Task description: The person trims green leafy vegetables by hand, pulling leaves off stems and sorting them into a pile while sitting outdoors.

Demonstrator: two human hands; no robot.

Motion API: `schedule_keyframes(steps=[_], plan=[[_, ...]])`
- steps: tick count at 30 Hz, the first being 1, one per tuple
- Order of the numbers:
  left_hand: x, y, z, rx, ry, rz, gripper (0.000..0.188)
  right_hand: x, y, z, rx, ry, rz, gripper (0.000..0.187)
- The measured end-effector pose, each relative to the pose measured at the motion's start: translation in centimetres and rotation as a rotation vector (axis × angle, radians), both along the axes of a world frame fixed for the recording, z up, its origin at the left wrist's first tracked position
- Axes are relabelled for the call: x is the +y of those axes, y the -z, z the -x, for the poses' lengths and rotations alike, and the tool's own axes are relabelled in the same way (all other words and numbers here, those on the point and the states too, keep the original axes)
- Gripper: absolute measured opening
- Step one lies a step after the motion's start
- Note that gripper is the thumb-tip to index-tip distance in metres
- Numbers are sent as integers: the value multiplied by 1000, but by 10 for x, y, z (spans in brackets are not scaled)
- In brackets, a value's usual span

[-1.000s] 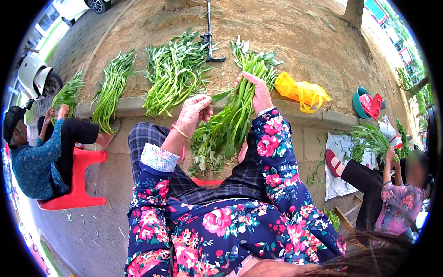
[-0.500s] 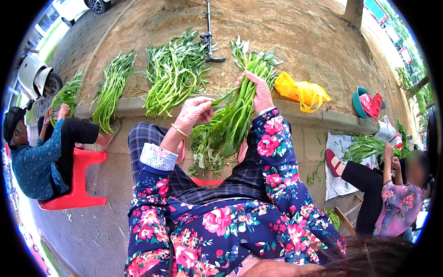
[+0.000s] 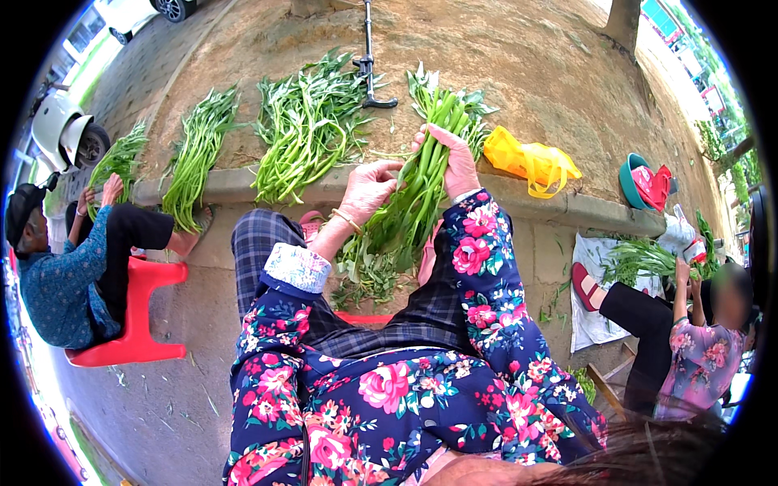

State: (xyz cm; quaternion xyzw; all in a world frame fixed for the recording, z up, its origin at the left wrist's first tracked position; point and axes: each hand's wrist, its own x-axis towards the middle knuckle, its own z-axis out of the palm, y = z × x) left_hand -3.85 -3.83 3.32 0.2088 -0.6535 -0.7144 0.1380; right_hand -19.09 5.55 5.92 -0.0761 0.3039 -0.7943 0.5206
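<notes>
My right hand (image 3: 455, 166) is closed round the upper part of a thick bunch of water spinach (image 3: 420, 194). Long green stems and leaves slant down from it between my knees. On the bunch's left edge, my left hand (image 3: 370, 190) has thumb and fingers pinched together at the stems; the exact piece between the fingertips is partly hidden. Straight beyond, a broad heap of water spinach (image 3: 304, 134) lies across the kerb, with a narrower heap (image 3: 200, 146) to its left. Loose leaves (image 3: 369, 283) lie on the ground between my legs.
A yellow bag (image 3: 527, 162) and a teal basin (image 3: 634, 182) sit beyond the kerb (image 3: 535, 206). A black walking stick (image 3: 369, 65) lies on the dirt. One person sits on a red stool (image 3: 146, 312) at left; another handles greens by a white sheet (image 3: 587, 324) at right.
My left hand has moved right and slightly up, closer against the bunch. The single leaf it held out to the side no longer shows apart. My right hand keeps its grip.
</notes>
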Motion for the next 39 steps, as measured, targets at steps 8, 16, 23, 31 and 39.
schedule_keyframes(steps=[8, 16, 23, 31, 39], plan=[[-5, -5, -3, 44, -71, 15, 15, -2, 3, 2, -23, 86, -36, 15], [-12, -23, -9, -11, -41, 35, 19, -3, 6, 4, -17, 129, -82, 13], [-7, -7, -12, -62, 56, -469, 24, -5, 5, 2, 19, 133, -84, 14], [4, -10, -15, -86, 55, -485, 20, -3, 6, 4, 31, 138, -81, 14], [5, -15, -17, -92, 55, -388, 22, -3, 4, 4, 30, 154, -79, 13]])
